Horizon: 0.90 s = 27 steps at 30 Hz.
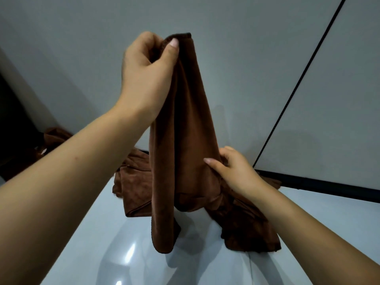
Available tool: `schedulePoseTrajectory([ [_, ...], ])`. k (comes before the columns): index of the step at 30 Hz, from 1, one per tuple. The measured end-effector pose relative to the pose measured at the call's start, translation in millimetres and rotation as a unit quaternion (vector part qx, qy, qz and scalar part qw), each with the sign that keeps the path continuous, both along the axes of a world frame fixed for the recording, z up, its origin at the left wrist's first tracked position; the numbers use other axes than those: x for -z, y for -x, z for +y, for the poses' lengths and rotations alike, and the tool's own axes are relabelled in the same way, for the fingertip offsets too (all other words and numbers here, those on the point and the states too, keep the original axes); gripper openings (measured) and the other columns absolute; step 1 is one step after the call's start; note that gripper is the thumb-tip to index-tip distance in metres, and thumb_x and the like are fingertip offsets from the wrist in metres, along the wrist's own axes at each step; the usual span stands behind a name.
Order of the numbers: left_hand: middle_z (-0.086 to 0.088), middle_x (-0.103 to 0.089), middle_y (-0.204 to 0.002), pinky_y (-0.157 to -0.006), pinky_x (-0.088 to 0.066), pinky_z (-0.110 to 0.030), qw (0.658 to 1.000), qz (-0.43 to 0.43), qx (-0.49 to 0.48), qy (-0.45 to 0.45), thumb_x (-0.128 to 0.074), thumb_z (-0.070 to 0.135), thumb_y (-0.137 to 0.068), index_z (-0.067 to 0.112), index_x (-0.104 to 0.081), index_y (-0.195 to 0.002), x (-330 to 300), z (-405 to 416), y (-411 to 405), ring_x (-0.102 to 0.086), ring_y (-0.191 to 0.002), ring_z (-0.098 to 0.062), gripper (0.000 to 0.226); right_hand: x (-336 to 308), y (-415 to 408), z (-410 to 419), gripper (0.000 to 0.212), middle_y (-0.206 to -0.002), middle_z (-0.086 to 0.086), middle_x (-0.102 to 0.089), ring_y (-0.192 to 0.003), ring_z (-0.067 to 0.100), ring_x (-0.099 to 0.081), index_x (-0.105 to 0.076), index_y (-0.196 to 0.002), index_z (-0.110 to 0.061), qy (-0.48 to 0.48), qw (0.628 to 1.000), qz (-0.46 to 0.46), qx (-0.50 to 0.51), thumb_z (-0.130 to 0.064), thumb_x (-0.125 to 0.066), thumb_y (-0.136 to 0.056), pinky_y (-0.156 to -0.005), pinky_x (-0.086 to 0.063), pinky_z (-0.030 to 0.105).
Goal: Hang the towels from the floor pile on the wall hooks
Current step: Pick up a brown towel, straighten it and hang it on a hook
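A brown towel [185, 130] hangs lengthwise in front of me, above the floor. My left hand [148, 73] pinches its top corner between thumb and fingers and holds it up. Lower down, my right hand [232, 169] grips the towel's right edge with thumb in front and fingers behind. Under it lies the pile of brown towels [135, 190] on the glossy white floor, spreading to the right [250, 229] below my right wrist. No wall hooks are in view.
A grey wall [226, 58] rises straight ahead, with a thin black seam [298, 85] and a dark baseboard [329, 186] at right. Another brown cloth [55, 136] lies at the left by a dark opening [14, 128]. The floor [123, 254] reflects ceiling lights.
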<state>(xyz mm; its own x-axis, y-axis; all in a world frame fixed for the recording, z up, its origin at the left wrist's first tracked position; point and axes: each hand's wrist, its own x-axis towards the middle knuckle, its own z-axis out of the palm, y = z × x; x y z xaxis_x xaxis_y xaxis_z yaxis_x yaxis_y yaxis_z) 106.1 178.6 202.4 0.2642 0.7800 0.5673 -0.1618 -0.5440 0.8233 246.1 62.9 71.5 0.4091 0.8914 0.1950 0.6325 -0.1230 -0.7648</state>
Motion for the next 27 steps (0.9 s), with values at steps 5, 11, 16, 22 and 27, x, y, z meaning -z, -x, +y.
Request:
schedulePoseTrajectory([
  [5,0.005,-0.049,-0.074,-0.078,-0.053,-0.033,0.998,-0.043,-0.033,0.031,-0.051,0.023,-0.095,0.021,-0.045,-0.072,-10.8,16.2,15.6,-0.054,-0.078,-0.011,0.024,15.3,-10.6,-15.2,0.028,-0.075,-0.003,-0.041,-0.069,0.011,-0.043,-0.044,-0.069,-0.02,0.086,0.991,-0.099,0.012,-0.029,-0.056,-0.092,-0.063,-0.034,0.012],
  [11,0.006,-0.049,-0.072,-0.072,-0.05,-0.027,0.991,-0.04,-0.087,0.092,-0.052,0.026,-0.095,0.022,-0.043,-0.07,1.5,31.4,22.5,-0.052,-0.071,-0.01,0.027,20.0,-28.6,-30.0,0.021,-0.079,0.004,-0.06,-0.075,0.021,-0.056,-0.05,-0.079,-0.016,0.172,0.978,-0.109,0.046,-0.03,-0.054,-0.094,-0.069,-0.042,0.032],
  [16,0.006,-0.045,-0.068,-0.066,-0.044,-0.023,0.986,-0.038,-0.102,0.124,-0.052,0.026,-0.095,0.021,-0.04,-0.067,7.9,38.2,18.3,-0.046,-0.065,-0.008,0.03,16.9,-30.9,-26.8,0.021,-0.068,0.01,-0.058,-0.06,0.017,-0.061,-0.051,-0.072,-0.013,0.111,0.982,0.09,0.124,-0.015,-0.059,-0.091,-0.061,-0.055,0.024],
  [22,0.005,-0.042,-0.066,-0.058,-0.04,-0.02,0.976,-0.033,-0.134,0.165,-0.05,0.027,-0.096,0.021,-0.037,-0.066,22.1,54.2,26.4,-0.042,-0.059,-0.006,0.033,-8.6,-33.9,-24.0,0.014,-0.071,0.007,-0.056,-0.063,0.011,-0.058,-0.055,-0.079,-0.008,-0.047,0.907,0.371,0.194,0.001,-0.054,-0.09,-0.053,-0.054,0.016],
  [27,0.005,-0.041,-0.068,-0.056,-0.039,-0.017,0.953,-0.022,-0.201,0.225,-0.048,0.029,-0.096,0.022,-0.037,-0.066,45.0,73.2,41.0,-0.041,-0.059,-0.005,0.033,-30.9,-47.9,-27.7,0.02,-0.052,0.001,-0.065,-0.048,0.008,-0.064,-0.053,-0.081,-0.01,-0.183,0.782,0.554,0.219,0.005,-0.047,-0.092,-0.052,-0.056,0.025],
])
